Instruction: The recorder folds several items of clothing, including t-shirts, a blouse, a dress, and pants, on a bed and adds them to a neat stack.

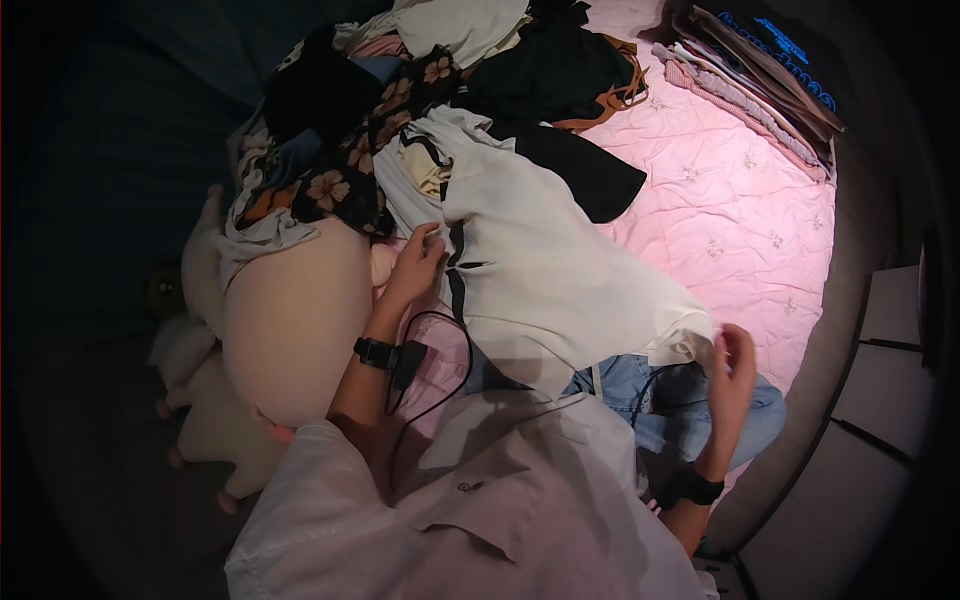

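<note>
A white garment with black trim (555, 247) lies spread before me, its near part over my jeans-clad lap. My left hand (421, 259) is at the garment's left edge beside the black trim, fingers slightly apart. At the far right end, by a bunched white part that looks like a sleeve, is my right hand (731, 367). Its fingers are bent and a little blurred; whether they pinch the cloth I cannot tell. Black bands circle both wrists, and a black cable (469, 352) loops from a small box at the left one.
A heap of clothes, including a black floral garment (330, 187) and black cloth (547, 75), lies ahead on the pink quilt (720, 225). Folded garments (750, 112) are stacked at far right. Plush toys (296, 322) sit to my left. Pale drawers (874, 382) stand beyond the bed's right edge.
</note>
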`<action>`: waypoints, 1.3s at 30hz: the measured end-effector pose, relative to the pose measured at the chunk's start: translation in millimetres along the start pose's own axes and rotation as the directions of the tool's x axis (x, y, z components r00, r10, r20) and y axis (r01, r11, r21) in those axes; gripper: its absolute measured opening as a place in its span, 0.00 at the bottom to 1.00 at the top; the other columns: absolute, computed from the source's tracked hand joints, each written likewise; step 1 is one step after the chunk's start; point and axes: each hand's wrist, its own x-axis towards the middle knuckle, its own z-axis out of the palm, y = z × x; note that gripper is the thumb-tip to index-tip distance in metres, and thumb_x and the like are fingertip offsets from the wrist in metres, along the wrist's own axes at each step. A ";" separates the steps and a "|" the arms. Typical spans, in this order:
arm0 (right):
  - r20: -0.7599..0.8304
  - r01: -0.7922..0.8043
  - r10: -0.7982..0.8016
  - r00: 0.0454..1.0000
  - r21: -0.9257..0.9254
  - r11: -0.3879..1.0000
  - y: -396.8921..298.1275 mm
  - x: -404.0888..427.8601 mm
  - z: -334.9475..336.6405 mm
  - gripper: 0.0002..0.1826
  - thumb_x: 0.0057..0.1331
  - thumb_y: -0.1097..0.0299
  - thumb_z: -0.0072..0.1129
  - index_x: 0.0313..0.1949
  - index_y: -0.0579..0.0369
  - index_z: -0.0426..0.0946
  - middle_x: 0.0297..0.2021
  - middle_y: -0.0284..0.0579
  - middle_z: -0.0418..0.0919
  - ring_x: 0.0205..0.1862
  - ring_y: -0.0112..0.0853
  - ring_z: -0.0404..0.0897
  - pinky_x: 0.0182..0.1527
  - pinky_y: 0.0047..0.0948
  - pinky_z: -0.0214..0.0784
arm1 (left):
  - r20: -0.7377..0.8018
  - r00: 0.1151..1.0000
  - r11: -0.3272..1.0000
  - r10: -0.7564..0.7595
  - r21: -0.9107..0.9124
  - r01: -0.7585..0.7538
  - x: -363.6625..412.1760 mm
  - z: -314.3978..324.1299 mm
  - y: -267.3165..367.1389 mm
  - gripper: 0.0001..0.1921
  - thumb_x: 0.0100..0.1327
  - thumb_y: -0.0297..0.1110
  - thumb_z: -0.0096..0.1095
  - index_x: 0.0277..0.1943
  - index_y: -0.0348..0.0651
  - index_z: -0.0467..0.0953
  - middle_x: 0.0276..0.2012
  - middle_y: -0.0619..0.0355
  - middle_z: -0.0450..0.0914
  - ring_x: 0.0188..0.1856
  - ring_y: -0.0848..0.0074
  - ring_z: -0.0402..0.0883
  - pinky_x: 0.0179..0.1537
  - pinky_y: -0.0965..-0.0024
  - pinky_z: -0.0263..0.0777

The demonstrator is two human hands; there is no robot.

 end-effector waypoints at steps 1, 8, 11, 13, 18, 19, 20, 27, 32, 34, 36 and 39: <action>0.117 -0.013 0.007 0.993 0.054 0.998 -21.3 -1.2 11.6 0.12 0.72 0.69 0.56 0.52 0.60 0.76 0.43 0.44 0.81 0.44 0.28 0.80 0.47 0.27 0.72 | -0.067 0.976 0.978 -0.209 -0.010 0.209 7.3 -0.2 -5.9 0.15 0.74 0.36 0.55 0.56 0.34 0.75 0.44 0.54 0.81 0.41 0.74 0.81 0.45 0.72 0.76; 0.498 0.048 -0.148 0.854 0.208 0.977 -110.9 -21.4 79.3 0.11 0.70 0.71 0.59 0.48 0.63 0.76 0.32 0.46 0.81 0.34 0.31 0.82 0.41 0.28 0.74 | 0.206 0.925 0.464 -0.319 -0.817 0.342 12.3 4.7 3.4 0.11 0.69 0.34 0.64 0.48 0.35 0.77 0.42 0.57 0.84 0.45 0.73 0.85 0.47 0.71 0.79; 0.520 0.022 -0.124 0.845 0.200 0.980 -132.2 -24.8 93.4 0.10 0.69 0.72 0.59 0.47 0.63 0.76 0.32 0.47 0.82 0.34 0.31 0.82 0.40 0.28 0.74 | 0.089 0.952 0.510 -0.293 -0.828 0.234 8.3 0.4 27.1 0.11 0.68 0.29 0.64 0.50 0.35 0.76 0.44 0.56 0.83 0.45 0.73 0.85 0.49 0.71 0.78; 0.538 0.018 -0.131 0.833 0.211 0.977 -139.8 -23.4 99.8 0.13 0.68 0.72 0.61 0.50 0.62 0.76 0.33 0.46 0.82 0.35 0.32 0.82 0.42 0.29 0.74 | 0.056 0.994 0.603 -0.094 -0.791 0.102 -0.8 -6.7 58.4 0.13 0.66 0.27 0.65 0.51 0.36 0.75 0.44 0.56 0.82 0.46 0.74 0.84 0.48 0.71 0.79; 0.409 0.273 -0.411 0.814 0.355 0.894 -175.2 -17.7 130.9 0.28 0.62 0.67 0.69 0.59 0.60 0.69 0.43 0.46 0.81 0.40 0.33 0.81 0.47 0.31 0.73 | 0.150 0.986 0.762 0.075 -0.647 0.040 -10.3 7.5 136.1 0.18 0.66 0.26 0.65 0.56 0.35 0.70 0.41 0.57 0.84 0.42 0.79 0.85 0.42 0.80 0.78; 0.400 0.268 -0.399 0.825 0.343 0.900 -181.3 -18.2 140.2 0.28 0.62 0.67 0.69 0.59 0.60 0.69 0.43 0.46 0.81 0.40 0.33 0.81 0.47 0.31 0.73 | 0.228 0.969 0.789 0.091 -0.611 0.069 -7.4 12.4 144.0 0.19 0.67 0.27 0.66 0.57 0.35 0.69 0.44 0.54 0.84 0.43 0.79 0.85 0.41 0.80 0.78; 0.319 0.260 -0.388 0.865 0.376 0.889 -185.0 -18.8 152.3 0.30 0.62 0.65 0.70 0.59 0.60 0.69 0.44 0.47 0.80 0.40 0.33 0.81 0.46 0.30 0.73 | 0.276 0.954 0.830 0.120 -0.554 0.056 -3.7 16.0 150.4 0.19 0.68 0.27 0.64 0.59 0.36 0.67 0.46 0.52 0.84 0.44 0.78 0.85 0.43 0.78 0.79; 0.393 -0.313 0.046 0.918 0.651 0.691 -149.6 24.9 198.5 0.12 0.70 0.67 0.61 0.47 0.61 0.74 0.35 0.44 0.82 0.34 0.25 0.81 0.37 0.24 0.71 | 0.522 0.794 0.861 0.311 -0.509 -0.003 27.6 36.7 155.6 0.21 0.73 0.27 0.57 0.65 0.36 0.61 0.48 0.43 0.83 0.50 0.67 0.85 0.55 0.71 0.78; 0.491 -0.397 0.030 0.870 0.664 0.633 -118.3 33.5 186.5 0.07 0.73 0.71 0.55 0.40 0.62 0.77 0.32 0.42 0.82 0.31 0.24 0.80 0.35 0.23 0.71 | 0.396 0.891 0.975 0.223 -0.074 -0.211 30.9 27.3 129.2 0.17 0.67 0.31 0.68 0.55 0.35 0.74 0.46 0.54 0.83 0.48 0.78 0.81 0.52 0.75 0.74; 0.554 -0.426 -0.005 0.833 0.646 0.634 -110.9 33.5 174.1 0.07 0.73 0.71 0.54 0.39 0.62 0.78 0.33 0.42 0.82 0.31 0.25 0.80 0.35 0.23 0.71 | 0.353 0.906 0.957 0.235 0.079 -0.279 11.1 19.9 124.2 0.20 0.64 0.34 0.71 0.55 0.36 0.74 0.44 0.56 0.82 0.46 0.78 0.79 0.52 0.74 0.72; 0.700 -0.471 -0.023 0.714 0.505 0.723 -108.5 37.5 154.4 0.10 0.73 0.69 0.55 0.36 0.63 0.78 0.34 0.43 0.83 0.34 0.26 0.82 0.39 0.24 0.73 | 0.292 0.938 0.934 0.186 0.244 -0.261 -5.5 14.2 102.0 0.29 0.56 0.41 0.79 0.55 0.37 0.74 0.39 0.60 0.79 0.45 0.79 0.75 0.52 0.72 0.69; 0.631 -0.348 -0.027 0.775 0.462 0.816 -78.1 52.3 135.2 0.10 0.73 0.68 0.55 0.38 0.63 0.79 0.35 0.43 0.84 0.34 0.27 0.82 0.40 0.24 0.73 | 0.382 0.924 0.986 0.003 0.153 -0.066 -33.2 21.1 112.9 0.30 0.56 0.42 0.79 0.56 0.38 0.74 0.38 0.60 0.79 0.44 0.79 0.74 0.51 0.73 0.70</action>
